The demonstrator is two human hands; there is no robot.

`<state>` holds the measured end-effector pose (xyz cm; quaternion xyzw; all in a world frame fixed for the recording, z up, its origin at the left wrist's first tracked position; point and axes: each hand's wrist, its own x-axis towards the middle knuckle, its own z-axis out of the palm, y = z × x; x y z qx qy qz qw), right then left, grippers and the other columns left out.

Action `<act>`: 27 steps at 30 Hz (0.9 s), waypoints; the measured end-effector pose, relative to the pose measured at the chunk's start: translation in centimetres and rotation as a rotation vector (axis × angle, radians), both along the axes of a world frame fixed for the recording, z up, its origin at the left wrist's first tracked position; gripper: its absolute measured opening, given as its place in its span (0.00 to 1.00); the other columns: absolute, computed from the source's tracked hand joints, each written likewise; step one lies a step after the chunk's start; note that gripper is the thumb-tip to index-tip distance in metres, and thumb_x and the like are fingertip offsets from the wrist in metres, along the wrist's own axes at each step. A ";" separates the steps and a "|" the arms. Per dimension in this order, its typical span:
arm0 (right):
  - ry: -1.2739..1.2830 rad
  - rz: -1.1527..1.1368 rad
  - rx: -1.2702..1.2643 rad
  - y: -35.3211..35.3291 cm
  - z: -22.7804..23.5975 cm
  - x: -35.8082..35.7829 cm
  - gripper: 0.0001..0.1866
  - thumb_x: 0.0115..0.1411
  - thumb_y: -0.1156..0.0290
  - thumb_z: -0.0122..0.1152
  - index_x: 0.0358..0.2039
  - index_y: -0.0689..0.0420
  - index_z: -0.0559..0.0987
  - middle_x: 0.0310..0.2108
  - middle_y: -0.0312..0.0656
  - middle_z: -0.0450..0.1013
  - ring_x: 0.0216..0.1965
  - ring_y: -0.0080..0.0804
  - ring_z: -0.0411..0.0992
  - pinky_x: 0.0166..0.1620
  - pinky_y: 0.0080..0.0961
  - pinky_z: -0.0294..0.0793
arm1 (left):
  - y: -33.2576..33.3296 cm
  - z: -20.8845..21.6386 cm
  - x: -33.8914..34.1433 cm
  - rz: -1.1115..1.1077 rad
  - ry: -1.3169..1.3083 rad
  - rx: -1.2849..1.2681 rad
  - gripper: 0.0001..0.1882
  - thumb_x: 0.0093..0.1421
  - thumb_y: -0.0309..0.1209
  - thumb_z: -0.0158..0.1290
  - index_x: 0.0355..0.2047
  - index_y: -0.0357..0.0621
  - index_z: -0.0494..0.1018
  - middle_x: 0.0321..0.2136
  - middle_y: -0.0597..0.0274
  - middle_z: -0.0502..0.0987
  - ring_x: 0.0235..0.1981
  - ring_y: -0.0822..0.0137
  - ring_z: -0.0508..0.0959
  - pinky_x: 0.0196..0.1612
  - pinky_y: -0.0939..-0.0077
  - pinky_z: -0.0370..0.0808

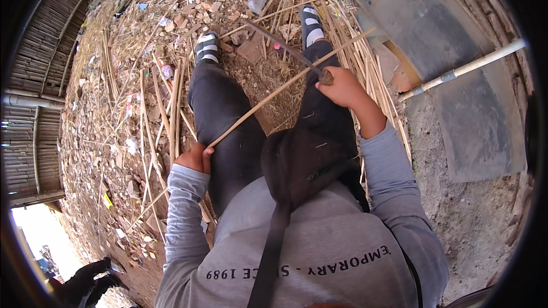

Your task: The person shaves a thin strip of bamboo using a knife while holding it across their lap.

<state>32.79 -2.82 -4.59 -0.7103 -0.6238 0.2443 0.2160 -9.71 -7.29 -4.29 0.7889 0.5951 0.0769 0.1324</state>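
Observation:
A long, thin bamboo strip (260, 105) slants across my lap, from above my left thigh up past my right knee. My left hand (195, 158) is closed around its lower end, beside my left thigh. In my right hand (344, 87), near my right knee, is the handle of a long knife (285, 48). Its dark, narrow blade points forward and to the left. The blade and the strip cross just ahead of my right fist; whether they touch I cannot tell.
Loose bamboo strips (365, 74) lie beside my right leg, and more strips (176, 102) to the left. Rubble and litter (114, 154) cover the ground. Dark flat sheets (479, 114) and a white pole (468, 69) are on the right. A woven bamboo wall (34, 40) stands at left.

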 end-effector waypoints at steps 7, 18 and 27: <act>0.027 0.024 0.088 0.7 -0.8 0.9 0.14 0.54 0.62 0.70 0.30 0.59 0.78 0.23 0.49 0.74 0.27 0.47 0.74 0.34 0.40 0.72 | -0.1 0.0 -0.2 -0.013 -0.015 -0.011 0.18 0.71 0.45 0.46 0.34 0.41 0.70 0.23 0.42 0.77 0.26 0.35 0.77 0.28 0.45 0.72; -0.020 0.149 -0.052 -0.3 0.3 -0.9 0.13 0.52 0.63 0.69 0.30 0.60 0.79 0.25 0.51 0.76 0.30 0.51 0.76 0.36 0.41 0.74 | -0.4 0.2 -0.7 -0.011 0.028 -0.034 0.20 0.71 0.46 0.45 0.33 0.41 0.71 0.24 0.41 0.77 0.28 0.36 0.78 0.31 0.44 0.73; -0.082 0.171 0.083 -1.8 2.2 -1.5 0.14 0.52 0.64 0.72 0.31 0.61 0.80 0.23 0.53 0.74 0.27 0.51 0.74 0.33 0.40 0.71 | -3.1 2.5 -4.1 0.024 -0.050 -0.053 0.20 0.71 0.46 0.47 0.29 0.43 0.71 0.19 0.42 0.75 0.24 0.37 0.77 0.28 0.47 0.73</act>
